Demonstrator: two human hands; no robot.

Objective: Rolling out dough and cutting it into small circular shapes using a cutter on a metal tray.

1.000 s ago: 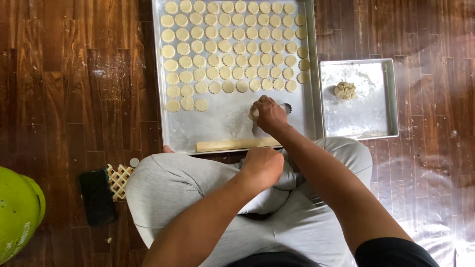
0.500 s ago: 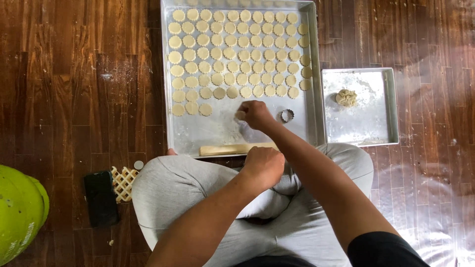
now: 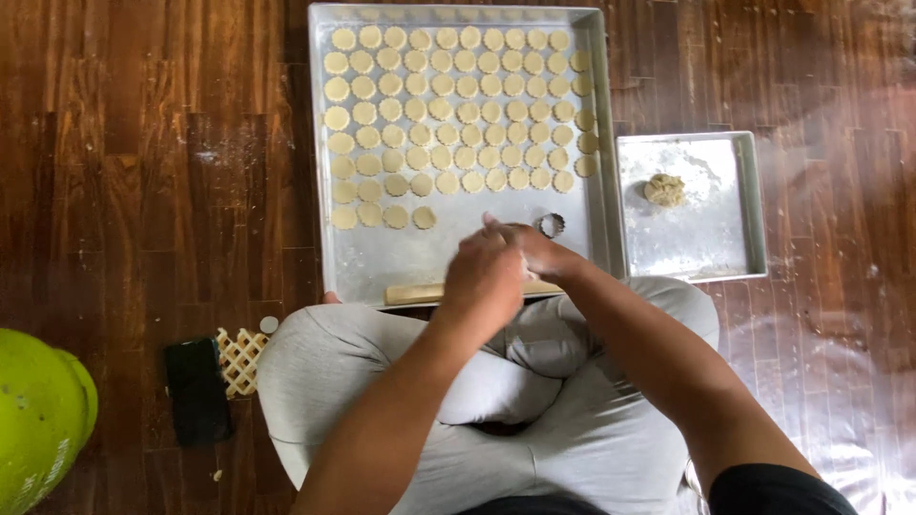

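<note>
A large metal tray [image 3: 363, 267] lies on the wooden floor in front of my crossed legs. Rows of small round dough pieces [image 3: 448, 105] fill its far part. My left hand [image 3: 485, 275] and my right hand [image 3: 542, 254] meet over the tray's bare near part, the left covering the right's fingers. Whatever is between them is hidden. A small fluted metal cutter [image 3: 551, 225] stands on the tray just beyond my right hand. A wooden stick [image 3: 412, 295] lies along the tray's near rim, partly under my hands.
A smaller metal tray [image 3: 725, 238] with a lump of dough [image 3: 664, 190] sits to the right. On the left floor are a black phone [image 3: 196, 391], a pale lattice piece [image 3: 239, 360] and a green round object [image 3: 38, 420].
My left hand has risen from my lap onto the tray to join the right. My right hand pulled back from the dough rows toward me. The view shifted slightly.
</note>
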